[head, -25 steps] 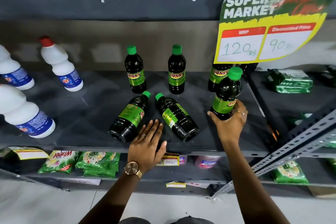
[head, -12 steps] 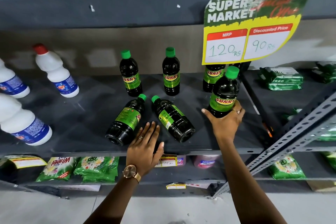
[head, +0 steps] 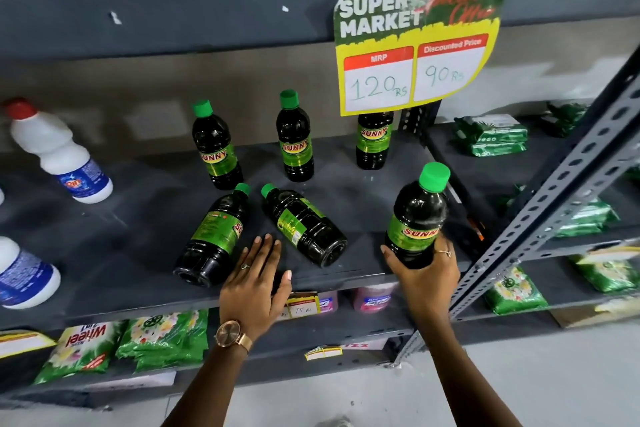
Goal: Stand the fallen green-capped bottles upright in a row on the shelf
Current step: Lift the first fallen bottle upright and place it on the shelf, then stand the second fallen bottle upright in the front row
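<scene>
1. While the right hand [head: 427,274] clasps a green-capped bottle [head: 417,218] low on its body at the right of centre, the bottle stands nearly upright, cap tipped slightly toward the upper right, near the front edge of the shelf [head: 114,236]; whether its base touches the shelf I cannot tell.
2. The left hand [head: 256,282] lies flat and unclenched on the shelf at lower centre, grasping nothing, between the bases of the two fallen bottles.
3. The left fallen bottle [head: 213,236] lies on its side, long axis running from its base at lower left up to its cap at upper right; its body is just beside the left hand's fingers.
4. The right fallen bottle [head: 304,225] lies with its cap toward the upper left and its base toward the lower right, so the two caps nearly meet.
5. Three more bottles [head: 294,139] stand upright in a row behind them, the rightmost half hidden by the hanging price card [head: 415,42].
6. They look like stiff plastic filled with dark liquid, so probably fairly heavy and smooth; being round, a lying one would likely roll if nudged.
7. Taking hold around the labelled waist seems soundest, then pivoting the bottle up onto its base.
</scene>
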`<control>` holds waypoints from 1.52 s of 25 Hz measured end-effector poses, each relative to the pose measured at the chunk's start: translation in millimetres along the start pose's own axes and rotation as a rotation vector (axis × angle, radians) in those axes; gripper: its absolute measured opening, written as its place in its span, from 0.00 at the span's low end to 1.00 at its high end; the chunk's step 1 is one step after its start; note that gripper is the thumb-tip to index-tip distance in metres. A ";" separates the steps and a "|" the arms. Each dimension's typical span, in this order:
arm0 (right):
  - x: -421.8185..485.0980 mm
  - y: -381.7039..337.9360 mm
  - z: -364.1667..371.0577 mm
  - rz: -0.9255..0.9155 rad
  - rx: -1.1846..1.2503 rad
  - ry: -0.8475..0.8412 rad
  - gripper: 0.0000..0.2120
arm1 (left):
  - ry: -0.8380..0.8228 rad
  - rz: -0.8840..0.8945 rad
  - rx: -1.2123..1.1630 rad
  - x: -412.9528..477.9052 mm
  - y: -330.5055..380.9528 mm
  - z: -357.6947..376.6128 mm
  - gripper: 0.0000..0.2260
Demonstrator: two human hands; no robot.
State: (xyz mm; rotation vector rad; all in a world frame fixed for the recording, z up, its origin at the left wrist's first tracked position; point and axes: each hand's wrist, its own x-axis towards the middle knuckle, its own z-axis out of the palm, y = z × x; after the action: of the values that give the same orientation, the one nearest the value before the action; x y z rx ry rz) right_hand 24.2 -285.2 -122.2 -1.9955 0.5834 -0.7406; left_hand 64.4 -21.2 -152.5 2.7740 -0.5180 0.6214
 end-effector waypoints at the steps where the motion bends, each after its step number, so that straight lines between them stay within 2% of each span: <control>1: -4.0 3.0 -2.9 -0.001 0.003 -0.003 0.34 | -0.001 0.002 0.002 0.3 0.4 0.1 0.24; 5: -8.9 6.0 -5.6 0.003 0.005 -0.017 0.38 | -0.002 0.006 0.005 0.6 0.4 -0.9 0.24; 11: -10.7 5.7 -4.2 -0.018 -0.005 0.018 0.36 | -0.013 0.003 -0.005 1.2 1.6 -5.2 0.23; 14: -11.4 4.5 -4.4 -0.024 -0.024 0.007 0.36 | -0.075 -0.011 -0.007 2.8 2.7 -9.4 0.24; 16: -12.6 2.8 -4.4 -0.014 -0.015 -0.010 0.39 | -0.138 -0.028 -0.026 3.8 2.8 -12.6 0.26; 19: -28.6 4.9 -8.5 0.027 0.084 0.057 0.50 | -0.188 -0.032 -0.186 0.4 6.7 -25.7 0.29; 21: -65.7 -0.6 -15.4 -0.025 0.106 0.131 0.45 | -0.153 0.065 -0.299 -3.7 1.8 -51.5 0.27; 22: -88.1 -11.3 -16.1 -0.096 0.083 0.095 0.39 | -0.101 0.132 -0.334 -4.0 -7.0 -69.2 0.25; 24: -114.5 -41.6 -6.7 -0.223 0.028 -0.106 0.31 | 0.034 0.183 -0.379 2.1 -35.3 -97.2 0.21; 26: -102.1 -74.9 19.5 -0.303 -0.074 -0.251 0.30 | 0.111 0.095 -0.363 12.8 -74.6 -110.0 0.19; 28: -62.7 -95.3 51.1 -0.299 -0.290 -0.287 0.34 | 0.054 -0.066 -0.317 22.4 -115.7 -103.9 0.18; 30: -16.8 -112.4 72.4 -0.069 -0.414 -0.496 0.36 | -0.135 -0.192 -0.267 25.5 -154.4 -85.2 0.20; 32: 15.3 -123.1 85.3 0.237 -0.375 -0.790 0.32 | -0.304 -0.215 -0.226 23.5 -175.3 -67.8 0.24; 34: 26.7 -130.5 92.7 0.376 -0.337 -0.956 0.28 | -0.339 -0.174 -0.186 19.6 -181.0 -56.4 0.31; 36: 23.1 -127.4 98.2 0.342 -0.324 -0.921 0.24 | -0.311 -0.157 -0.158 18.1 -180.1 -53.1 0.35; 38: 9.6 -116.0 102.1 0.233 -0.200 -0.749 0.19 | -0.292 -0.144 -0.082 16.8 -180.9 -51.1 0.36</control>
State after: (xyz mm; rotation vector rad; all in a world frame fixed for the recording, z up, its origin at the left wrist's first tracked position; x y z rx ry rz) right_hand 115.0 -175.6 -61.2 -2.1420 0.4282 0.2283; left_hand 131.2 153.8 -129.6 2.8048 -0.3851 0.1595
